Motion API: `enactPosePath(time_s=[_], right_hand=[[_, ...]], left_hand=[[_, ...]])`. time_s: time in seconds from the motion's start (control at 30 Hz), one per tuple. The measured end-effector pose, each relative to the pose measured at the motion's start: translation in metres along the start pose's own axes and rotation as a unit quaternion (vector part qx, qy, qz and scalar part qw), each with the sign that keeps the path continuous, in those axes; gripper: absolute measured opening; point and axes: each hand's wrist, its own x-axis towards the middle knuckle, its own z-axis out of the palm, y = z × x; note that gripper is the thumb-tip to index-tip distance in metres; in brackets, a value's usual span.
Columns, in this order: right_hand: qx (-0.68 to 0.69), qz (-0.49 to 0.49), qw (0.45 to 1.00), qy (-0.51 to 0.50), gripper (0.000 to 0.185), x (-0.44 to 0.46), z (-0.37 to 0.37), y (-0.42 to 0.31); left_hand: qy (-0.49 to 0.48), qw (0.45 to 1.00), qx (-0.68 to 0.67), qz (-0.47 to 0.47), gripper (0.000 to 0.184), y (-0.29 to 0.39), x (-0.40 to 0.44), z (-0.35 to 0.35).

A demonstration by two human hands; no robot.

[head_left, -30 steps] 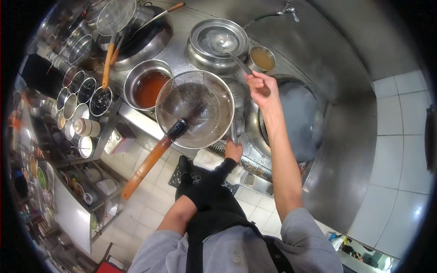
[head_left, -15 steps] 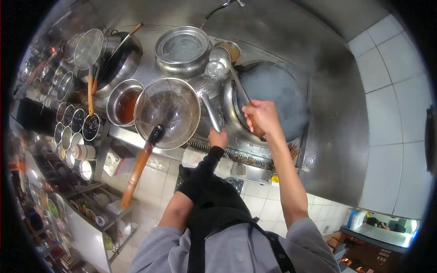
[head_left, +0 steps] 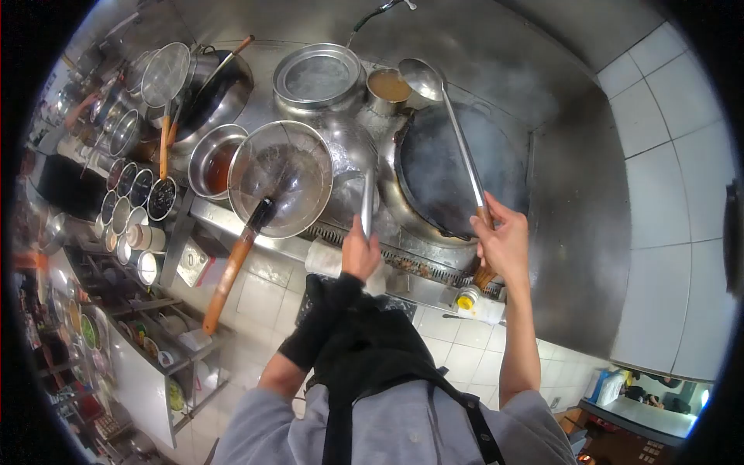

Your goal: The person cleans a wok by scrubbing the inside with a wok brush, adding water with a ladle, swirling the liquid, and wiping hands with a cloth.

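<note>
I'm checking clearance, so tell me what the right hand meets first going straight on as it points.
Following the ladle it holds, the right hand would probably reach the steaming wok first, near edge foremost; it may pass above, since height is unclear.

Shiny metal ladle (head_left: 423,80), glossy wooden handle (head_left: 229,280), seemingly cloth apron (head_left: 376,345)

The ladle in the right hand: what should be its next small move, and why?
The right hand should probably draw the ladle bowl inward over the steaming wok: the bowl hangs beside the small pot, while the handle crosses above the wok.
</note>
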Motion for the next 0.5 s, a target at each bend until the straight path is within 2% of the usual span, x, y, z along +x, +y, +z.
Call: enactPosePath(time_s=[0.07,0.17,0.2,0.23,0.3,0.33,0.43,0.5], right_hand=[[0.002,-0.003,1.000,0.000,0.054,0.001,-0.002,-0.003],[0.000,0.006,1.000,-0.019,0.054,0.007,0.007,-0.014],[-0.008,-0.011,1.000,-0.024,0.051,0.014,0.015,-0.015],[-0.016,-0.028,0.999,-0.030,0.049,0.023,0.025,-0.015],[-0.026,-0.050,0.997,-0.056,0.040,0.042,0.048,-0.021],[-0.028,-0.057,0.995,-0.075,0.034,0.055,0.061,-0.027],[-0.082,-0.092,0.985,-0.123,0.016,0.114,0.110,-0.047],[-0.153,-0.144,0.971,-0.110,0.015,0.162,0.156,-0.054]], left_hand=[[-0.013,0.994,0.096,0.045,0.072,0.034,-0.032,-0.034],[-0.175,0.946,0.267,-0.050,0.081,0.062,-0.068,-0.067],[-0.209,0.918,0.335,-0.047,0.084,0.063,-0.074,-0.070],[-0.195,0.913,0.355,-0.046,0.083,0.047,-0.083,-0.064],[-0.172,0.903,0.392,-0.044,0.082,0.000,-0.106,-0.041],[-0.205,0.910,0.354,-0.066,0.084,-0.007,-0.110,-0.046],[-0.213,0.921,0.320,-0.055,0.087,-0.036,-0.131,-0.048],[-0.259,0.918,0.289,-0.077,0.085,-0.041,-0.132,-0.057]])
